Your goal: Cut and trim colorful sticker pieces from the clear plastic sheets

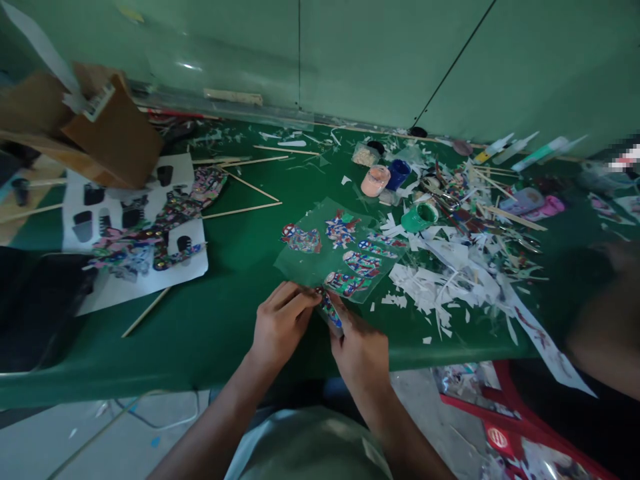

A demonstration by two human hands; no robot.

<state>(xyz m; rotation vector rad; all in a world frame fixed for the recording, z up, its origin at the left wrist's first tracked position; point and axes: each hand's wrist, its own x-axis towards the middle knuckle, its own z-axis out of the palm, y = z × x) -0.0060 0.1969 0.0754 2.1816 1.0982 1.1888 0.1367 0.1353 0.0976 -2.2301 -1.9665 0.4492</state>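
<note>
My right hand (364,347) is closed around a small, brightly painted cut-out piece (331,312) near the table's front edge. The fingertips of my left hand (283,319) pinch the upper end of the same piece; the exact grip is partly hidden. Just beyond my hands lies a clear plastic sheet (313,265). Several painted cut-out figures (341,229) in red, blue, green and white rest on it.
White paper scraps (425,287) spread to the right, near a green paint jar (419,218), a blue jar (399,175) and a peach jar (375,181). Left are a printed sheet (135,283), wooden sticks (243,211) and a cardboard box (113,137). Another person's arm (607,327) is at right.
</note>
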